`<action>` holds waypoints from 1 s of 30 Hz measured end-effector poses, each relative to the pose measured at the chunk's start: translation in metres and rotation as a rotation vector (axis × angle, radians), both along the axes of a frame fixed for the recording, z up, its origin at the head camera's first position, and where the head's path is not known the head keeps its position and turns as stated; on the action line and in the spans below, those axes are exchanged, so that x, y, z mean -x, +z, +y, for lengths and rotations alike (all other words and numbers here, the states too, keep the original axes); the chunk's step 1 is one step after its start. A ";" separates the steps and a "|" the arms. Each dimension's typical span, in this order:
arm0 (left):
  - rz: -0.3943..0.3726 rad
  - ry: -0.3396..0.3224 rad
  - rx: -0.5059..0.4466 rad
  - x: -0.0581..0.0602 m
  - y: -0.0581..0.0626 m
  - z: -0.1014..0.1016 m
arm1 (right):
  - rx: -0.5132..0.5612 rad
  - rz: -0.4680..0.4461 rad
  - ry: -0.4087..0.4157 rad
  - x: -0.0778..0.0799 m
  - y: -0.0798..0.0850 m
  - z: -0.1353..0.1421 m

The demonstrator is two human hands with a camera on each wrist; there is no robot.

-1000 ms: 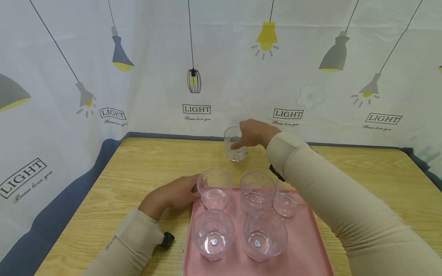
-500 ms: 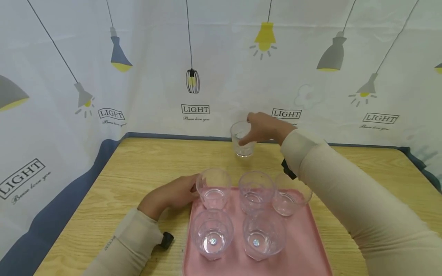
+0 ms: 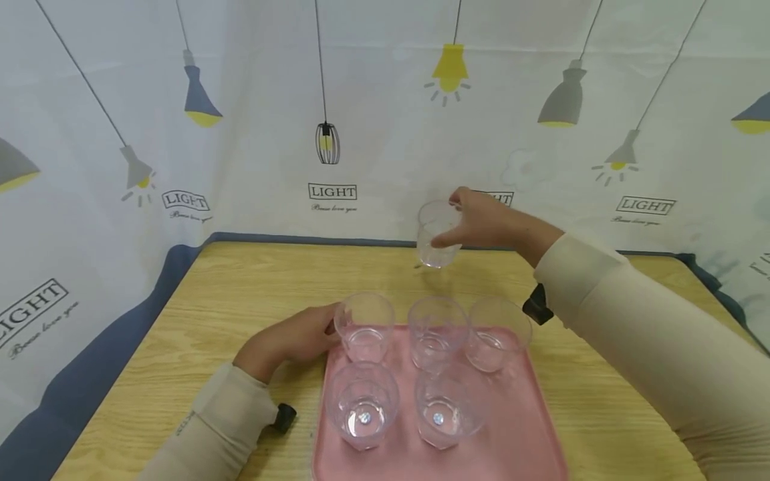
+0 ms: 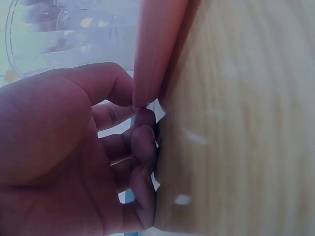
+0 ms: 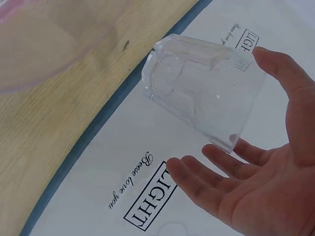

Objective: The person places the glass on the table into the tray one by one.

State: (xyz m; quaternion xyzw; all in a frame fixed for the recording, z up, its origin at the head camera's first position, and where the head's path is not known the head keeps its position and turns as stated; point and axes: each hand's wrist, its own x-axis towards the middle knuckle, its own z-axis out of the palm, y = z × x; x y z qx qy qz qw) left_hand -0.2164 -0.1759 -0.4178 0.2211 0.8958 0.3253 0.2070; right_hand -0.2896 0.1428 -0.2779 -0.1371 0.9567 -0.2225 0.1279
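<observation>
In the head view my right hand (image 3: 484, 220) holds a clear plastic cup (image 3: 428, 234) by its side, raised over the back of the table. The right wrist view shows this cup (image 5: 197, 88) tilted, its rim towards the palm and the thumb on one side. My left hand (image 3: 297, 334) is at the far left corner of a pink tray (image 3: 517, 427). From the left wrist, thumb and index finger pinch the tray's edge (image 4: 160, 49), with the other fingers curled by the wooden surface. Several clear cups stand upright on the tray, including a front left one (image 3: 363, 407).
At the tray's back right stands another cup (image 3: 496, 337), nearest the right arm. The wooden table (image 3: 240, 280) ends at the back against a white curtain (image 3: 259, 133) printed with lamps. Each wrist carries a small black device.
My right hand has lifted the cup off the table's back and moved it right and up. The left hand stays at the tray corner. The head view has shifted slightly.
</observation>
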 end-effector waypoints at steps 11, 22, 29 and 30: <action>0.036 -0.026 0.006 0.001 -0.001 -0.001 | 0.184 0.067 -0.085 -0.036 0.013 0.025; 0.030 -0.016 0.020 0.001 -0.002 -0.002 | 0.245 0.178 -0.100 -0.086 0.025 0.053; 0.048 -0.033 0.020 0.002 -0.003 0.000 | 0.269 0.205 -0.107 -0.113 0.022 0.064; 0.046 -0.035 0.019 0.002 -0.003 0.000 | 0.272 0.210 -0.107 -0.116 0.022 0.065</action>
